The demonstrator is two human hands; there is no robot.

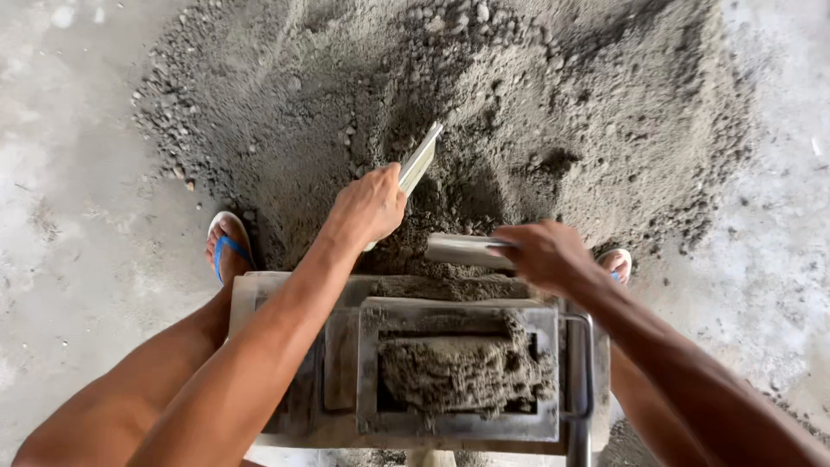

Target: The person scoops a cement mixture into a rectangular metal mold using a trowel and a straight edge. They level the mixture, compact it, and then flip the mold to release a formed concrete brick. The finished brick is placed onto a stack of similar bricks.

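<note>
Two hands work over the mold (458,428): left hand (370,206) grips a flat scraper (421,157) dug into the sand pile (519,104) at twelve o'clock; right hand (543,255) clasps a metal pipe (458,249). Loose sand heaped in the mold could spill over its rim.

ahead: sand heap (536,112) blocks | below: mould box (458,363) (heaped full) | sides: bare floor (78,216) open

The metal mould (458,367) is set on the floor (78,259) just before the sand heap (536,112), a clump of mix (462,372) is held in it, and a foot (226,246) is placed at its far left corner, another foot (616,259) at its far right.
</note>
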